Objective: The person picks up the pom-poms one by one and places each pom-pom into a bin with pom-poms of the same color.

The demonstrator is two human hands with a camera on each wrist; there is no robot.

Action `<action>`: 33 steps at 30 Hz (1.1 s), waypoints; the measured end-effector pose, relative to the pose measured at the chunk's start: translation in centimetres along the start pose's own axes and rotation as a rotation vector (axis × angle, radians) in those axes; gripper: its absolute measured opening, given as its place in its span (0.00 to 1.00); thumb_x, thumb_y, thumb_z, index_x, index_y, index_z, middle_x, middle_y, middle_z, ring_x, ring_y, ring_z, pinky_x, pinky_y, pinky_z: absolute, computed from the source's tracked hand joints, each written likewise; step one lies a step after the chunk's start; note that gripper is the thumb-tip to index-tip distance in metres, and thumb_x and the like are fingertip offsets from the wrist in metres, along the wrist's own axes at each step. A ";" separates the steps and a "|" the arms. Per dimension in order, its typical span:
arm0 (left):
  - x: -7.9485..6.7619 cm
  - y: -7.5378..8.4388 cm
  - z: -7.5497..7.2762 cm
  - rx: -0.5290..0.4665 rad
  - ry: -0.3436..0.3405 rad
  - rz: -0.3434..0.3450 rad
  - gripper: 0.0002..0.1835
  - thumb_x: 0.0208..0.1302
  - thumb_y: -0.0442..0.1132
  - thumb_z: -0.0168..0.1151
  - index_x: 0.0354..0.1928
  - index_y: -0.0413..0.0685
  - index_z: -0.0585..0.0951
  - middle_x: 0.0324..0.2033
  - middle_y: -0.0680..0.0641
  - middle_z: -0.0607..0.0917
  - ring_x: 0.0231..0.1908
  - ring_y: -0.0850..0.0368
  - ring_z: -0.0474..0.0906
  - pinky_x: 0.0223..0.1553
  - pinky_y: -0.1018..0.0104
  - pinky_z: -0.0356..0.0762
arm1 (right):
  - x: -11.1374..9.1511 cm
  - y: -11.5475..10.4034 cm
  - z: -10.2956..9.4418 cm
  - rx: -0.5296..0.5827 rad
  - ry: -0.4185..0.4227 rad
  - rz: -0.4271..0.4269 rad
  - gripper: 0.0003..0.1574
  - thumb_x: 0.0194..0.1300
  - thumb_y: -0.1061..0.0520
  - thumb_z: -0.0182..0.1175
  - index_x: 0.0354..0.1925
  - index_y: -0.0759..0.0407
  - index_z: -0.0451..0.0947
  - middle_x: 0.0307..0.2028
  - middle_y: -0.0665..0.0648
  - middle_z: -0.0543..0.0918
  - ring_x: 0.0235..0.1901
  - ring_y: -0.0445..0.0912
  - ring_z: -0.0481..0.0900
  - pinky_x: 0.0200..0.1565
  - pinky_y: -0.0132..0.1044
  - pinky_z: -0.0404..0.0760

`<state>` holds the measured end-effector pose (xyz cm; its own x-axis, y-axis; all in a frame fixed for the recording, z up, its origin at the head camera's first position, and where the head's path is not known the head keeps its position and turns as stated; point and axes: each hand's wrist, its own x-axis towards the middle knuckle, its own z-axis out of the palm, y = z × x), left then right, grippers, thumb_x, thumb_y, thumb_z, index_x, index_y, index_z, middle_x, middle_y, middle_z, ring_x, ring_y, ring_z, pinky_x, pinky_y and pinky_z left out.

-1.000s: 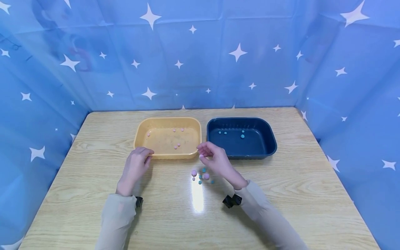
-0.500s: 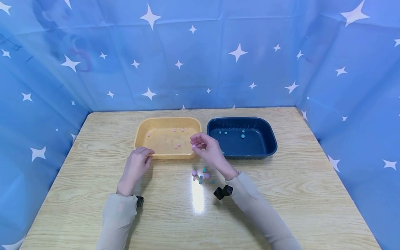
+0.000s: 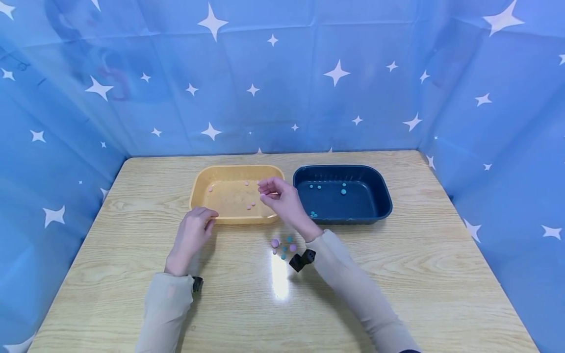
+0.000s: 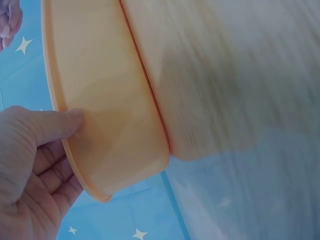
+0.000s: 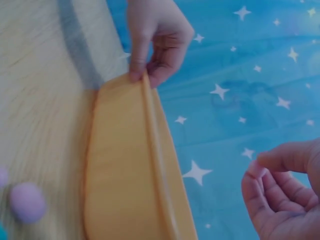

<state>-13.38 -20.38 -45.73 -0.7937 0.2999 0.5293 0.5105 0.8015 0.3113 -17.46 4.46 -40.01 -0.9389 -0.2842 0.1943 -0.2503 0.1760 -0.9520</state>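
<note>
My left hand (image 3: pixel 192 233) holds the near left rim of the yellow tray (image 3: pixel 227 198); in the left wrist view the thumb (image 4: pixel 55 124) lies inside the wall and the fingers outside. Over the right part of that tray, my right hand (image 3: pixel 286 202) pinches a small pink pom-pom (image 5: pixel 256 170) between thumb and fingertip. Several small pink pom-poms (image 3: pixel 248 208) lie scattered on the yellow tray's floor. On the table in front of the trays is a loose group of lilac pom-poms (image 3: pixel 275 243) and teal pom-poms (image 3: pixel 289 239).
A navy tray (image 3: pixel 357 206) stands to the right of the yellow one, with several teal pom-poms (image 3: pixel 343 191) inside. Both sit on a wooden table (image 3: pixel 110 235). Blue star-patterned cloth (image 3: pixel 291 98) hangs behind and at both sides.
My right hand has moved left and away from me, from the gap between the trays to over the yellow tray, still pinching the pom-pom. The left hand stays on the rim.
</note>
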 end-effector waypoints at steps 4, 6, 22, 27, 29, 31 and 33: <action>0.0 0.0 -0.1 -0.004 -0.005 0.003 0.08 0.46 0.21 0.66 0.29 0.36 0.81 0.27 0.42 0.83 0.30 0.45 0.77 0.36 0.51 0.75 | 0.8 -0.4 0.4 0.046 0.020 -0.020 0.12 0.60 0.71 0.59 0.44 0.68 0.75 0.41 0.66 0.80 0.40 0.52 0.79 0.45 0.36 0.80; 0.0 0.0 -0.1 -0.005 -0.003 0.006 0.08 0.46 0.21 0.66 0.29 0.36 0.81 0.27 0.42 0.82 0.30 0.45 0.77 0.36 0.51 0.75 | 1.2 -0.7 0.6 0.058 0.021 -0.029 0.12 0.59 0.71 0.58 0.44 0.68 0.75 0.40 0.65 0.80 0.40 0.53 0.79 0.45 0.37 0.80; 0.1 -0.1 -0.1 -0.001 0.000 0.009 0.08 0.45 0.21 0.65 0.29 0.35 0.81 0.27 0.42 0.83 0.30 0.45 0.77 0.36 0.52 0.75 | 3.0 -0.6 2.5 0.038 0.037 -0.026 0.12 0.59 0.72 0.58 0.44 0.73 0.74 0.40 0.70 0.80 0.40 0.58 0.78 0.44 0.37 0.80; 0.2 0.0 -0.1 -0.008 0.001 0.003 0.08 0.45 0.20 0.65 0.29 0.35 0.81 0.27 0.41 0.83 0.31 0.45 0.77 0.36 0.52 0.75 | 3.1 -0.1 3.0 0.035 0.084 -0.016 0.11 0.58 0.71 0.60 0.42 0.70 0.75 0.38 0.66 0.81 0.38 0.53 0.79 0.43 0.35 0.81; 0.2 0.1 -0.2 -0.009 0.001 0.002 0.08 0.45 0.20 0.65 0.29 0.35 0.81 0.27 0.41 0.83 0.31 0.45 0.77 0.36 0.52 0.75 | 3.2 0.1 3.2 0.036 0.098 -0.013 0.11 0.58 0.71 0.60 0.41 0.70 0.76 0.38 0.65 0.81 0.38 0.53 0.79 0.43 0.35 0.81; 0.2 0.1 -0.2 -0.008 -0.003 -0.001 0.08 0.45 0.20 0.65 0.29 0.35 0.81 0.27 0.41 0.83 0.31 0.45 0.78 0.36 0.51 0.75 | 3.3 0.4 3.4 0.033 0.107 -0.007 0.10 0.57 0.71 0.61 0.40 0.70 0.76 0.37 0.65 0.81 0.38 0.52 0.79 0.42 0.34 0.81; 0.1 0.1 -0.2 -0.007 -0.007 -0.006 0.08 0.45 0.20 0.65 0.30 0.35 0.82 0.27 0.41 0.83 0.31 0.45 0.78 0.37 0.51 0.75 | 3.4 0.6 3.5 0.021 0.115 0.001 0.10 0.58 0.71 0.60 0.40 0.69 0.76 0.37 0.64 0.81 0.37 0.52 0.79 0.42 0.34 0.81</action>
<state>-13.33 -20.35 -45.46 -0.7992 0.2990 0.5215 0.5081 0.7995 0.3204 -19.94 0.32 -40.74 -0.9604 -0.1738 0.2180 -0.2454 0.1558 -0.9568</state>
